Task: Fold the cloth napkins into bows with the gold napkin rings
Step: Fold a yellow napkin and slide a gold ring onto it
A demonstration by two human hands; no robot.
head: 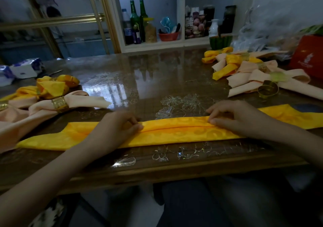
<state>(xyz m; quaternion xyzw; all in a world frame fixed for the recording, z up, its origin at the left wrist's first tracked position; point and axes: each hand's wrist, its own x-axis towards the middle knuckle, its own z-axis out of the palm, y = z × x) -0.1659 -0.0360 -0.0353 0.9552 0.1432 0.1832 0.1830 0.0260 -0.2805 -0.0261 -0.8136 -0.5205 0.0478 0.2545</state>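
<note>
Yellow patterned cloth is seen folded into a long, narrow band: the yellow napkin (174,133) is laid flat on the glossy table (157,80), close to its near edge. Its long axis runs left to right, and its right end lies a little farther from the person than its left. A lengthwise seam, where the upper flap is turned down towards the middle, is visible along the band between the hands.

The left hand (118,129) is set on the band left of centre and the right hand (234,120) right of centre. Both are curled, and the seam edge appears to be pinched between thumb and fingertips by each, though the thumbs are partly hidden. Both ends of the band are left free beyond the hands.

The strip fold is judged nearly done; a ring will be needed at the centre next. A loose gold napkin ring (268,89) is found on the table beyond the right hand, near it and well apart from the left, so it is more easily reached by the right. A right heap of ringed napkins (244,69) is piled behind that ring, and a left heap of ringed napkins (52,94) is laid beyond the left hand.
</note>
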